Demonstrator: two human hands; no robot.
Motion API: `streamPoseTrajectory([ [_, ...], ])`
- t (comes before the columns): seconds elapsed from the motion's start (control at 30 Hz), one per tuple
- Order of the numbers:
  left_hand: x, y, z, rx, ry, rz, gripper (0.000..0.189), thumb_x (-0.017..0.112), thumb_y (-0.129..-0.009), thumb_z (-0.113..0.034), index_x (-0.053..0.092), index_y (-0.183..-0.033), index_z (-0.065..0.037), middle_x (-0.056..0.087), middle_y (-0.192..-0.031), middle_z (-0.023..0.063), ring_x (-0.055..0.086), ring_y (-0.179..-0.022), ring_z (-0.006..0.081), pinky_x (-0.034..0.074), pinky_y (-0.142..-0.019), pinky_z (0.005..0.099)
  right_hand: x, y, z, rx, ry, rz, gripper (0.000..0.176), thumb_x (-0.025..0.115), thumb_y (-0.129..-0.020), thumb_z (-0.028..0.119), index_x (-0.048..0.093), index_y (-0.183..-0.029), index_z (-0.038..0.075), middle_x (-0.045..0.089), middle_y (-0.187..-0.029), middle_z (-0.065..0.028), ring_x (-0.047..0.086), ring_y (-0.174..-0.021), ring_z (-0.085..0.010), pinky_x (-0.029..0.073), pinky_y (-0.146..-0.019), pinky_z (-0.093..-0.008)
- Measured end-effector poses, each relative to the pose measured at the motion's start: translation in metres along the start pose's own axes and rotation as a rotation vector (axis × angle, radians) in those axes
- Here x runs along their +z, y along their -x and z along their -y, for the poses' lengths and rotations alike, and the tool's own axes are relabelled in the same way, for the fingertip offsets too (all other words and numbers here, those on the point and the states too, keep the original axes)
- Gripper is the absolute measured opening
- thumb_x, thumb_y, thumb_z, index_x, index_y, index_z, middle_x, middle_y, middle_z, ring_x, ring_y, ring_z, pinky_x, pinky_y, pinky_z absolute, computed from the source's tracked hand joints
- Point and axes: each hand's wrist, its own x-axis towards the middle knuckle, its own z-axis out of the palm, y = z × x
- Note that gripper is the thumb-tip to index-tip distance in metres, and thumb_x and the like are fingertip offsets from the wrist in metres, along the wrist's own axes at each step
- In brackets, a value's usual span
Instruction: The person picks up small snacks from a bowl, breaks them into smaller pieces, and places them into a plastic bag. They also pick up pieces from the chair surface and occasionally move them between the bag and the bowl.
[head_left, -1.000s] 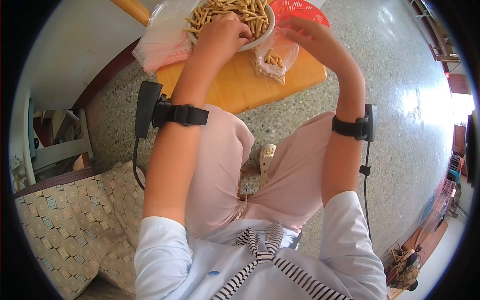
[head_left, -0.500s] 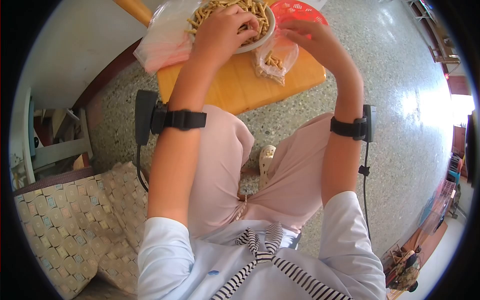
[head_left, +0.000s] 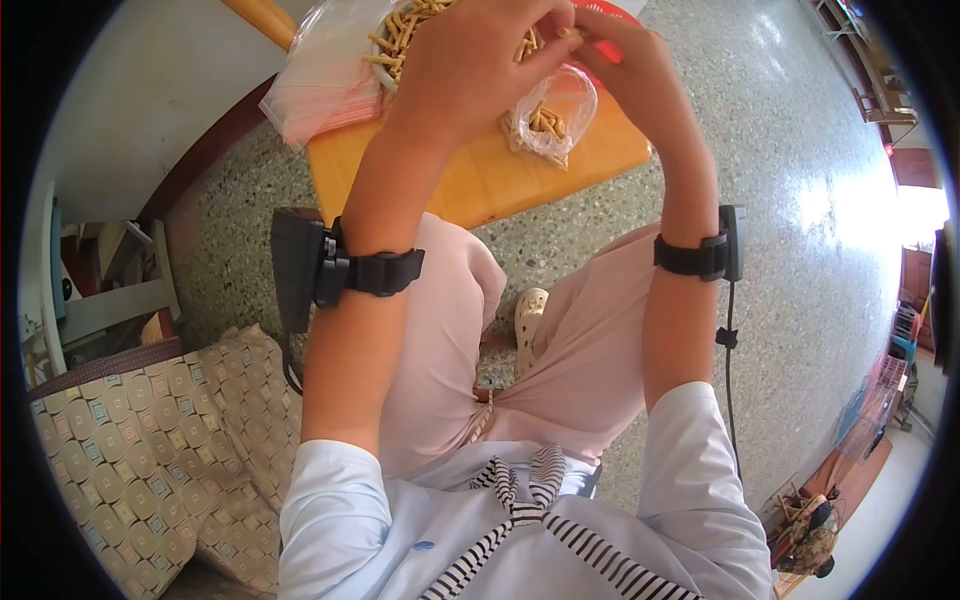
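Note:
My left hand (head_left: pixel 465 75) is over the bowl (head_left: pixel 388 80) of short tan stick-like pieces (head_left: pixel 405 35). Its thumb and fingers are pinched together, with a small yellowish bit of stick (head_left: pixel 568 33) showing at the tips. My right hand (head_left: pixel 632 75) meets those fingertips from the other side, its fingers bent and closed; what they grip is hidden. Below both hands, a clear plastic bag (head_left: pixel 560 105) stands with its mouth open, several stick pieces inside. My left hand covers much of the bowl.
A stack of clear, pink-tinted plastic bags (head_left: pixel 325 105) lies left of the bowl on the wooden stool (head_left: pixel 480 180). Behind my right hand is a red plastic basket (head_left: pixel 600 62). A patterned cloth (head_left: pixel 140 450) is at lower left. Cables hang from both wrist straps.
My left hand has lifted out of the bowl toward me and right. My right hand has come in to meet it, moving away from the bag's edge.

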Motion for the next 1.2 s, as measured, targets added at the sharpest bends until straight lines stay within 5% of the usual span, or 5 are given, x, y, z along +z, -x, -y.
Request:
streamPoseTrajectory([
  [0.33, -0.002, 0.003, 0.023, -0.130, -0.103, 0.075, 0.018, 0.069, -0.090, -0.024, 0.066, -0.093, -0.007, 0.068, -0.087, 0.0146, 0.066, -0.087, 0.0346, 0.051, -0.076, 0.0429, -0.005, -0.002, 0.004, 0.234, 0.008, 0.048, 0.019, 0.072, -0.089, 0.008, 0.074, -0.107, 0.002, 0.075, -0.100, -0.0071, 0.068, -0.088, -0.0142, 0.055, -0.082, -0.0300],
  [0.43, 0.000, 0.004, 0.026, -0.069, -0.170, 0.033, 0.016, 0.073, -0.089, -0.020, 0.067, -0.095, -0.006, 0.069, -0.085, 0.0097, 0.067, -0.081, 0.0257, 0.051, -0.072, 0.0366, 0.001, -0.002, 0.002, 0.162, -0.077, 0.008, 0.018, 0.073, -0.089, 0.010, 0.075, -0.105, 0.003, 0.075, -0.099, -0.0062, 0.068, -0.089, -0.0135, 0.055, -0.081, -0.0301],
  [0.6, 0.005, 0.012, 0.041, -0.185, -0.213, 0.012, 0.025, 0.072, -0.089, -0.023, 0.070, -0.110, -0.012, 0.071, -0.096, 0.0087, 0.068, -0.090, 0.0286, 0.052, -0.077, 0.0375, 0.014, -0.018, 0.006, -0.147, 0.096, 0.038, 0.018, 0.072, -0.090, 0.015, 0.075, -0.104, 0.004, 0.074, -0.097, -0.0091, 0.069, -0.084, -0.0215, 0.054, -0.077, -0.0328],
  [0.83, -0.005, 0.014, 0.060, -0.440, -0.033, -0.144, 0.029, 0.074, -0.088, -0.024, 0.071, -0.115, -0.013, 0.075, -0.093, 0.0060, 0.071, -0.089, 0.0171, 0.052, -0.076, 0.0305, 0.029, -0.057, 0.003, -0.084, -0.099, 0.108, 0.021, 0.072, -0.092, 0.017, 0.072, -0.107, 0.003, 0.073, -0.094, -0.0110, 0.069, -0.086, -0.0199, 0.053, -0.077, -0.0313],
  [1.2, -0.014, 0.009, 0.048, -0.196, -0.020, -0.163, 0.025, 0.076, -0.088, -0.027, 0.073, -0.104, -0.008, 0.072, -0.086, 0.0073, 0.066, -0.077, 0.0164, 0.051, -0.071, 0.0296, 0.039, -0.035, -0.025, 0.109, -0.285, -0.007, 0.022, 0.071, -0.093, 0.018, 0.074, -0.111, 0.005, 0.074, -0.091, -0.0032, 0.068, -0.082, -0.0088, 0.055, -0.074, -0.0258],
])
